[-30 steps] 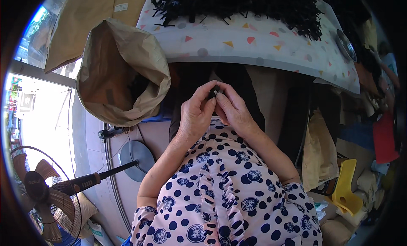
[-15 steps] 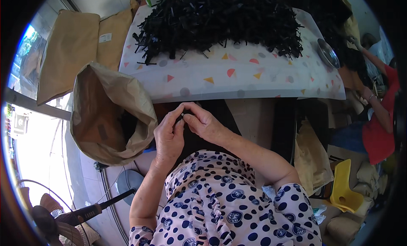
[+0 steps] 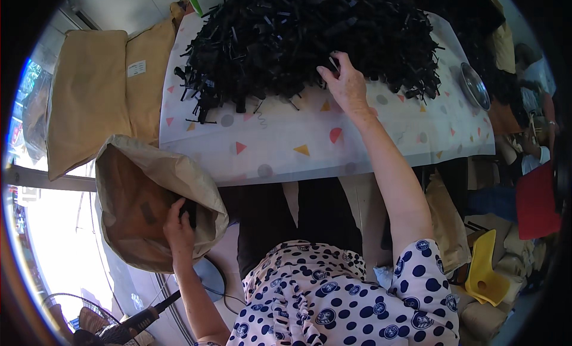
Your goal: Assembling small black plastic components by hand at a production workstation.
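Up at the far side, our right hand [image 3: 345, 87] rests on the near edge of the heap of black plastic pieces [image 3: 310, 42], its grip loosely curled with the fingertips [image 3: 325, 69] dipped among the pieces; we cannot tell whether any piece is pinched between them. The heap lies on the surface [image 3: 310, 143], which carries a pale cloth printed with small coloured triangles and dots, and it fills most of the far half of that cloth, with stray pieces spilling toward the left edge.

Down at our left side, our left hand [image 3: 177, 227] is at the mouth of a brown paper sack [image 3: 137, 197], its grip closed around a small black piece [image 3: 188, 212] held just inside the rim. The sack stands open below the near left corner of the surface, well apart from the heap.

Further out, two flat tan sacks [image 3: 89, 95] lie beside the surface on the left. A round metal bowl [image 3: 475, 87] sits near the right end of the cloth. A yellow plastic stool [image 3: 485, 268] stands low at the right, and a fan [image 3: 89, 322] shows at the lower left. Our dotted garment [image 3: 345, 304] fills the bottom edge.
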The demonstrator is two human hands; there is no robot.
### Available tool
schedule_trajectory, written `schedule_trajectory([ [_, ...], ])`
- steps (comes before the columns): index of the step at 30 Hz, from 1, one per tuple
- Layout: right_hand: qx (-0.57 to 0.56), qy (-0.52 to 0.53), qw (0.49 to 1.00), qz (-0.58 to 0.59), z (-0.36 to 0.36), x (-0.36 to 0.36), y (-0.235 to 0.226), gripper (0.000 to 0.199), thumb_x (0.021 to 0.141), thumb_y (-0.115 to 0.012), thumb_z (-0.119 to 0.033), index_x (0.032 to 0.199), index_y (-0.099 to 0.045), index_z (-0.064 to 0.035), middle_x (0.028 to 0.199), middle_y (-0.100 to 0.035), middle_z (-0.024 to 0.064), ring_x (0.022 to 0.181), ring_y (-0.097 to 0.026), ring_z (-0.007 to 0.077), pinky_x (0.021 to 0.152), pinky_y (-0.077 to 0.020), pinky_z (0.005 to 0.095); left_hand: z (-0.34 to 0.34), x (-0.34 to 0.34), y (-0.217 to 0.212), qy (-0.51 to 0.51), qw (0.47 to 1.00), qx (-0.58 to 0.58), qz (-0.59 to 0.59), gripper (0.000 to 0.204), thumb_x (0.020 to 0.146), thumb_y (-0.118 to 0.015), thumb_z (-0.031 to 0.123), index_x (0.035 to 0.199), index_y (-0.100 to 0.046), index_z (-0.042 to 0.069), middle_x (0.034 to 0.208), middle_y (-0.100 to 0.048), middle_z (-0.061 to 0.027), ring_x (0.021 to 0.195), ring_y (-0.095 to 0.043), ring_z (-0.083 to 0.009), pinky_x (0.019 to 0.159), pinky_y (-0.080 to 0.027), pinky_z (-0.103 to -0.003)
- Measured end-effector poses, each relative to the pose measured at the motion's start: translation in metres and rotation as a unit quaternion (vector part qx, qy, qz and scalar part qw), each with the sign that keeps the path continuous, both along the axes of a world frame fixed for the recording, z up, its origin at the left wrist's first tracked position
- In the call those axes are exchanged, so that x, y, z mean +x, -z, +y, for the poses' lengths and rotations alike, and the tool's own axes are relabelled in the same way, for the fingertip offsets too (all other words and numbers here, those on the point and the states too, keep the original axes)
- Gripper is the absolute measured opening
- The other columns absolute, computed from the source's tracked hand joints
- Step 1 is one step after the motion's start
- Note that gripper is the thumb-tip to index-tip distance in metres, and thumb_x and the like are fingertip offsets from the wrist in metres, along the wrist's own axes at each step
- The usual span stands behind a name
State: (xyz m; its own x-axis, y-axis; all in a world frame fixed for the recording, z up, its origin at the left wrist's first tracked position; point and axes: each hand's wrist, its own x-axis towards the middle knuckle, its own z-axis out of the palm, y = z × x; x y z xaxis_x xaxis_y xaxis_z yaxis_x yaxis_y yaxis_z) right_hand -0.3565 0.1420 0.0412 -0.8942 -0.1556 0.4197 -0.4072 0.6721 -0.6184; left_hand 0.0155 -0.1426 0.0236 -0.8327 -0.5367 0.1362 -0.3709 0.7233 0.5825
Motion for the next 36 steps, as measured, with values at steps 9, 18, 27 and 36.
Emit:
schedule_trajectory([
  [9, -0.315, -0.146, 0.922, -0.17, 0.029, 0.035, 0.01, 0.02, 0.091, -0.06, -0.012, 0.111, -0.056, -0.009, 0.076, -0.054, -0.0014, 0.058, -0.048, 0.0058, 0.05, -0.0363, 0.0207, 0.003, -0.006, 0.013, -0.02, 0.997, -0.028, -0.067, 0.03, 0.085, -0.054, -0.001, 0.115, -0.055, 0.002, 0.105, -0.061, -0.0202, 0.097, -0.061, -0.0293, 0.085, -0.046, -0.034],
  [18, -0.584, -0.257, 0.667, -0.384, 0.037, 0.048, -0.002, 0.016, 0.096, -0.048, -0.017, 0.111, -0.053, -0.0109, 0.072, -0.05, 0.0016, 0.05, -0.036, 0.0071, 0.046, -0.0293, 0.0207, 0.084, -0.054, -0.051, 0.003, 0.958, 0.227, 0.176, 0.028, 0.092, -0.052, 0.003, 0.12, -0.053, 0.001, 0.102, -0.061, -0.0111, 0.083, -0.06, -0.0164, 0.07, -0.048, -0.024],
  [27, -0.34, -0.407, 0.732, -0.427, 0.016, 0.109, -0.009, 0.022, 0.093, -0.053, -0.02, 0.11, -0.048, -0.0071, 0.074, -0.049, -0.0019, 0.055, -0.038, 0.0028, 0.048, -0.0281, 0.0174, 0.137, -0.137, -0.039, 0.104, 0.639, 0.759, 0.066, 0.044, 0.099, -0.048, 0.029, 0.135, -0.042, 0.005, 0.104, -0.064, -0.0137, 0.073, -0.065, -0.0154, 0.057, -0.047, -0.02],
  [36, -0.281, -0.513, 0.635, -0.505, 0.022, 0.121, -0.004, 0.021, 0.093, -0.056, -0.012, 0.111, -0.047, -0.0052, 0.092, -0.056, 0.0026, 0.071, -0.056, 0.0037, 0.057, -0.0395, 0.0159, 0.143, -0.122, -0.019, 0.106, 0.435, 0.893, 0.051, 0.031, 0.094, -0.058, 0.026, 0.119, -0.05, 0.009, 0.094, -0.065, -0.0146, 0.066, -0.066, -0.015, 0.049, -0.047, -0.019],
])
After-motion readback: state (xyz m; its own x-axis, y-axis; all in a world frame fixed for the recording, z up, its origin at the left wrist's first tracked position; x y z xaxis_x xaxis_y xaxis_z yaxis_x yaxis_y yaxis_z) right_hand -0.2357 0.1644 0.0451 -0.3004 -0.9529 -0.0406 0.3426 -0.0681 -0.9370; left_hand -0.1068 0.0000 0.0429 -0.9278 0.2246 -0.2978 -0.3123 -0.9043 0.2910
